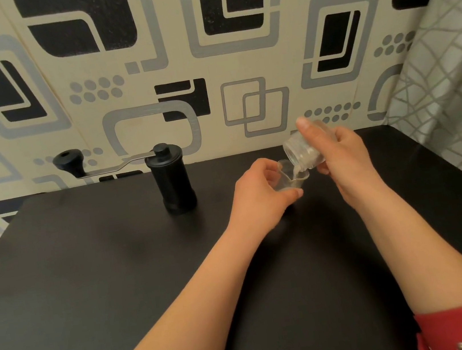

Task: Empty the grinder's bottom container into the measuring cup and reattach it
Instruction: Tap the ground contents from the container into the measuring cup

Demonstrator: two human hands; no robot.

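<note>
A black hand grinder (171,177) with a crank handle (72,164) stands upright on the dark table (119,281), left of my hands and without its bottom container. My right hand (343,155) grips the clear bottom container (304,150), tilted mouth down and to the left. Pale ground powder runs from its mouth into the small clear measuring cup (291,177). My left hand (262,191) holds that cup from the left side, fingers and thumb curled round it, close above the table.
A patterned wall rises right behind the table's far edge. A grey patterned curtain (446,97) hangs at the right, beside the table's right corner. Red sleeves show at the bottom of the view.
</note>
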